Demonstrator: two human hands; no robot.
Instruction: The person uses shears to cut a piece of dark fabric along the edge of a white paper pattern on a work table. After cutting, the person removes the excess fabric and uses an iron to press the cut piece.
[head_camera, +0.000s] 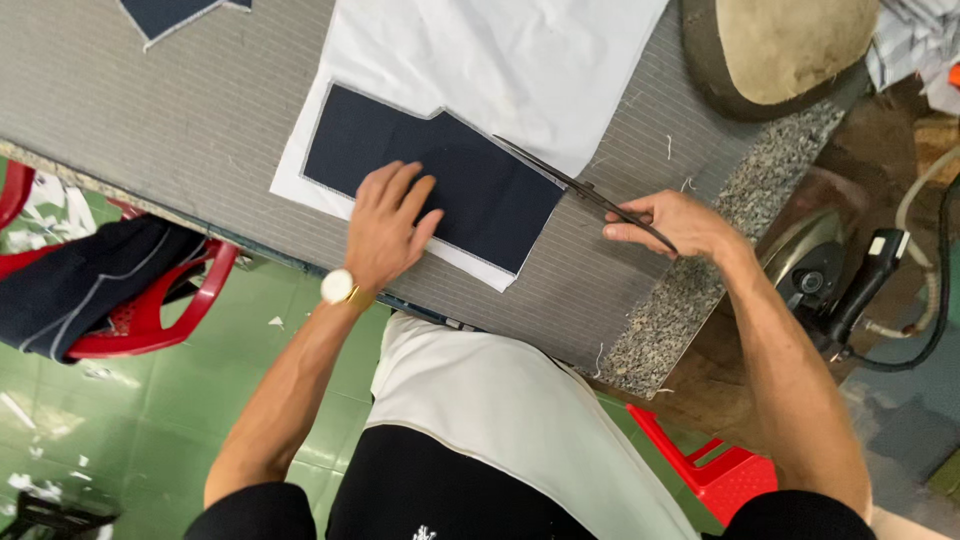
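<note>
The left hand (388, 222) lies flat and spread on a navy panel (440, 180), pinning it to the white cloth (520, 60) beneath; it grips nothing, only presses. The right hand (680, 222) is closed through the handles of the scissors (585, 190), whose blades point away from it toward the panel's far corner and look parted only narrowly, lying along the panel's edge where the white cloth shows.

Judging by how things lie, the cutting is part done: along the edge under and near the left hand the white cloth is already trimmed to a thin border that follows the navy shape, and the same holds on the short end nearest the right hand. Beyond the blades a wide sheet of white still spreads away from both hands, so the far side appears uncut (the notch in the panel's far edge included).

Some things cannot be made out. The left palm hides a part of the panel, and the right fingers cover the scissor handles. Whether the blade tips are in the cloth or just above it is unclear. Further from the left hand, a second navy scrap (170, 15) is cut off by the frame. Past the right hand an iron (815, 270) sits below the table (150, 110) edge, partly hidden by the forearm.
</note>
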